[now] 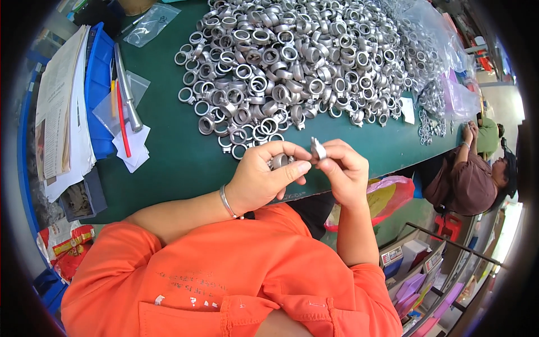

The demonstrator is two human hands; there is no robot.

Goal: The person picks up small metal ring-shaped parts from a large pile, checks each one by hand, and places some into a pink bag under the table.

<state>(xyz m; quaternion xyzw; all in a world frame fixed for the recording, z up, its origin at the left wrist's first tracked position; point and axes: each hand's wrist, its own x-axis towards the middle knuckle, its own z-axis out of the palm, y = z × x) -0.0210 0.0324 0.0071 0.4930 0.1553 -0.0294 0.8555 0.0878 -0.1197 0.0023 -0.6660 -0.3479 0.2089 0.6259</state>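
Close to the table's front edge, my left hand (262, 178) is curled around a grey metal ring (279, 162); whether more rings lie in the palm is hidden. Just right of it, my right hand (346, 172) pinches another metal ring (318, 150) between thumb and fingers, its small lug pointing up. The fingertips of both hands nearly meet. Beyond them spreads a big pile of similar metal rings (281, 62), heaped on the green table (168, 163).
At left stand a blue tray (100, 95), a stack of papers (64, 106), a red pen (123, 121) and a metal rod (128, 90). Clear plastic bags (432, 28) lie at far right. A co-worker in brown (469, 182) sits along the right side. Shelves (426, 269) stand lower right.
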